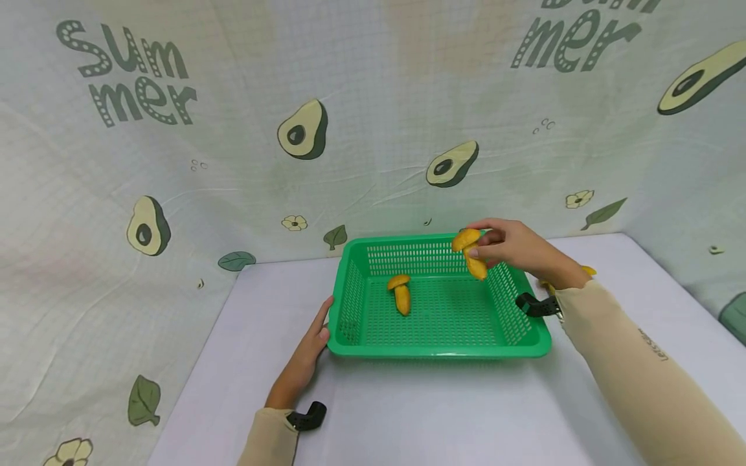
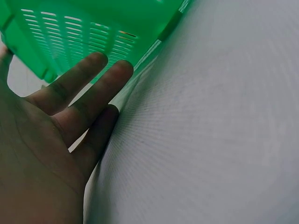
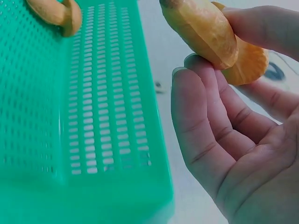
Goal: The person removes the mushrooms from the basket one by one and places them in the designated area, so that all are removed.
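My right hand (image 1: pixel 513 244) pinches a yellow mushroom (image 1: pixel 476 266) between thumb and fingers, above the right part of a green plastic basket (image 1: pixel 437 351). The right wrist view shows the held mushroom (image 3: pixel 205 35) with its pale stem toward the camera and its cap partly behind the fingers. A second yellow mushroom (image 1: pixel 403 299) lies inside the basket, left of the middle. My left hand (image 1: pixel 305 353) rests at the basket's left side, near the front corner. Its fingers (image 2: pixel 88 109) look fairly straight against the outer wall in the left wrist view.
More yellow pieces (image 1: pixel 588 270) lie on the white tabletop (image 1: pixel 408 414) right of the basket, partly hidden behind my right wrist. A cloth (image 1: pixel 373 129) printed with avocados and leaves hangs behind the table and along its sides.
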{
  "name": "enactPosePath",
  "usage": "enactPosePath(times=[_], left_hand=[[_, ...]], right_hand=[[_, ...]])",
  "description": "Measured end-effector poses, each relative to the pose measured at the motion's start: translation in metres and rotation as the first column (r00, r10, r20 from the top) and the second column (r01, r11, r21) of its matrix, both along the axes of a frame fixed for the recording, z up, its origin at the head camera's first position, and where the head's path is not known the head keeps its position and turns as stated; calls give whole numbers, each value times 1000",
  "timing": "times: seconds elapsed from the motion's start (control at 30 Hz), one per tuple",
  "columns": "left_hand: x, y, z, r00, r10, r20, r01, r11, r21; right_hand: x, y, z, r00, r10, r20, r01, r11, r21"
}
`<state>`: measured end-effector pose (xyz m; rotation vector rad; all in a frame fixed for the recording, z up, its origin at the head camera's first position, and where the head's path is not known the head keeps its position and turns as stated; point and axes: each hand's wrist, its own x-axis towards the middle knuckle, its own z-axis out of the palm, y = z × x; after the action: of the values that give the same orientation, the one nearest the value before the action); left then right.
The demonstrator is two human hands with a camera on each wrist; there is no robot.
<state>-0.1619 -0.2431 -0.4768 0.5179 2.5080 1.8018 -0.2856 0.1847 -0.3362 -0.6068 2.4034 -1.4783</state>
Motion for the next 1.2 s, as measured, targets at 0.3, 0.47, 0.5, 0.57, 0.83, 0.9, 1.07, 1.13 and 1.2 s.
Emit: enactPosePath(times=[0.3,0.47,0.5,0.57,0.83,0.9,1.07,1.13,1.2], left_hand=[[-4,0,1,1000,2,-6,-2,1000,-17],[-6,0,0,1000,7,-10,-8,1000,-24],[-6,-1,0,1000,10,-11,-10,1000,-26],[-6,-1,0,1000,12,-14,-13,999,-29],[-6,1,1,1000,1,-7,-1,1000,-22],[-5,1,1,1000,-2,-5,2,1000,-19],[-4,1,2,1000,-7,-17,7,1000,-19],[-3,0,1,1000,-8,-16,8,1000,-12],[-1,0,0,1000,-6,-10,6,1000,-7]], right_hand=[[19,46,-3,992,-124,-10,124,989,85],[28,66,-7,980,-200,-20,201,972,118],[29,70,-9,977,-212,-23,213,969,123],[32,76,-11,973,-229,-26,231,964,134],[44,104,-32,954,-300,-12,297,937,182],[49,110,-38,950,-311,-4,307,934,181],[61,123,-55,940,-341,15,335,931,145],[63,126,-60,939,-343,26,337,931,142],[65,129,-65,939,-342,32,334,931,146]])
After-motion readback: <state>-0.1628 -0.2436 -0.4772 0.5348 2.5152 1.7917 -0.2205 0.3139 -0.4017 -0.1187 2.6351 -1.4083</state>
